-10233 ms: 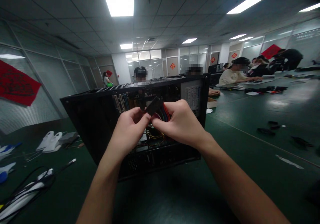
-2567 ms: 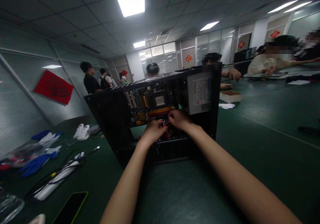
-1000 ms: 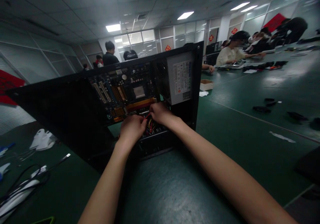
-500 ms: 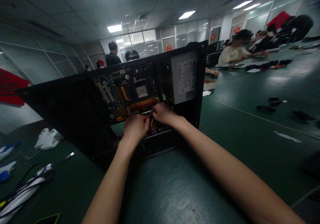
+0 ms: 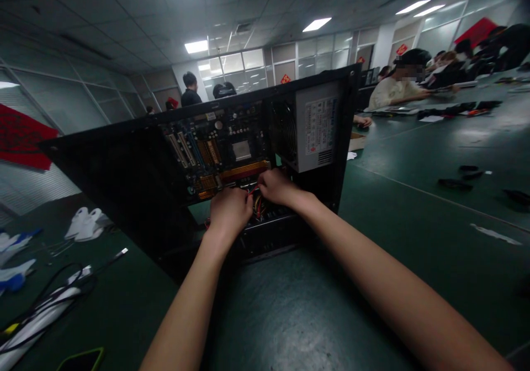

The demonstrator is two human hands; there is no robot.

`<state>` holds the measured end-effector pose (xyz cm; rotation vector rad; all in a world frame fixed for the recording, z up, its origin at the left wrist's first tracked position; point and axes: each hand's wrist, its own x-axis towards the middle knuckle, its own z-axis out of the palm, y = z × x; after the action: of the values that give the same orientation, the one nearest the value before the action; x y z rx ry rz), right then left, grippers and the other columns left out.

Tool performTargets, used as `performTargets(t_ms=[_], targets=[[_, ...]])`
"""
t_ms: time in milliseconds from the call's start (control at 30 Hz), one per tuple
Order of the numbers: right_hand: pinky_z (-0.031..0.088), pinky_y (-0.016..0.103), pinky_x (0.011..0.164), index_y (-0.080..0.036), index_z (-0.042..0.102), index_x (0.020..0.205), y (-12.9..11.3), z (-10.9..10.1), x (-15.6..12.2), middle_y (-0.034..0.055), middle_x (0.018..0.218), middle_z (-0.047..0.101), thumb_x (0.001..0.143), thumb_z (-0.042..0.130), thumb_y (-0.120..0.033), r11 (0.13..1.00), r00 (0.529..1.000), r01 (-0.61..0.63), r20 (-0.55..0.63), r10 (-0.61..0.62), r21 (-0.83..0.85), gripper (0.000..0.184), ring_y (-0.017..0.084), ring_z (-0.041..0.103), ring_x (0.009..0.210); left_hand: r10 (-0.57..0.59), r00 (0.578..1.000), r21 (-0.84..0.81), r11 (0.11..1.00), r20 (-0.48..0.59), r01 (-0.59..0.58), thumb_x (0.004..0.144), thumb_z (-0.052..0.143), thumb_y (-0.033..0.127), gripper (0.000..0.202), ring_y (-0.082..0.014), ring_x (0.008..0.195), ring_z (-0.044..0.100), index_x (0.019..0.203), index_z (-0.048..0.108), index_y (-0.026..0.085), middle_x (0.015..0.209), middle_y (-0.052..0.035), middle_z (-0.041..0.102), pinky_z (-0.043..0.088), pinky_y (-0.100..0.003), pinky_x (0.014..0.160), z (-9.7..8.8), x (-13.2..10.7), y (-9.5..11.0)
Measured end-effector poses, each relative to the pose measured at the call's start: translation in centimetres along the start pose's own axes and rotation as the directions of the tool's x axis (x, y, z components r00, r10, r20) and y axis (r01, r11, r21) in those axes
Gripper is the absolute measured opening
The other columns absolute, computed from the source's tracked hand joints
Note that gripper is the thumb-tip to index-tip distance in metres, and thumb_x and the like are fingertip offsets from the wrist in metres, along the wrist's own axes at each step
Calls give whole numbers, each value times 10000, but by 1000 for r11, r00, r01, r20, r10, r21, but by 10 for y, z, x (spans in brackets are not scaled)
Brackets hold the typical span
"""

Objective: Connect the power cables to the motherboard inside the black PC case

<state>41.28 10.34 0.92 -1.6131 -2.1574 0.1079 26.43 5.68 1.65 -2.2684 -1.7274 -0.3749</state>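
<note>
A black computer case [image 5: 120, 178] stands open on the green table, tilted in my view. Inside it are a motherboard [image 5: 226, 150] and, at the upper right, a grey power supply [image 5: 317, 131] with a label. Both my hands reach into the lower part of the case. My left hand [image 5: 231, 208] is closed, thumb and fingers pinching a red cable [image 5: 253, 190]. Close beside it, my right hand [image 5: 278, 187] has its fingers curled on the same red cable near the memory slots. Coloured wires [image 5: 259, 208] show between the hands. The cable ends are hidden.
White-and-blue gloves [image 5: 86, 223], a white bundle with a black cable [image 5: 39, 321] and a green-edged phone [image 5: 80, 360] lie on the left. Small black parts [image 5: 455, 183] and a white strip [image 5: 496, 234] are on the right. Across the table sits a person [image 5: 399, 86].
The whole view has shifted, so the case and hands appear slightly farther right. Both hands keep nearly the same grip on the red cable.
</note>
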Motion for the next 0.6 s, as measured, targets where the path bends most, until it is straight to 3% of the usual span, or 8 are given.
performTargets(t_ms=[600], targets=[[492, 268, 788, -125, 775, 1001, 2, 4, 1, 149, 1011, 761, 893, 519, -134, 997, 1000, 26, 20, -24, -75, 278, 246, 706, 966, 12, 1000, 51, 999, 0, -12, 955, 447, 371, 389, -304, 827, 680, 989, 770, 157, 870, -163, 722, 464, -356, 708, -2, -1, 4]])
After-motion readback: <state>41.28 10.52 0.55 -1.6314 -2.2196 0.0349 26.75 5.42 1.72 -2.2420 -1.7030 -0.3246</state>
